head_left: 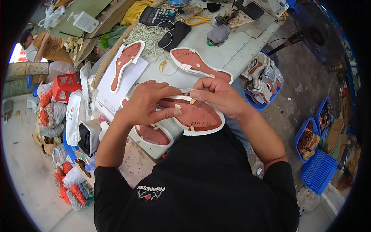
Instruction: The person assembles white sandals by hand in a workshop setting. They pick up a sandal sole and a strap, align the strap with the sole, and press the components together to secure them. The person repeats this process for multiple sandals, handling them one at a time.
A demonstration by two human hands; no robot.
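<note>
Between the two hands, a shoe sole (205, 113) is showing a reddish-brown face, white rim and small beige tabs (177, 106). The left hand (148, 101) is gripping it, thumb on the face; the right hand (218, 94) is pinching its far edge. Beyond the right hand, a second sole (195, 62) is resting on the table (228, 44).
</note>
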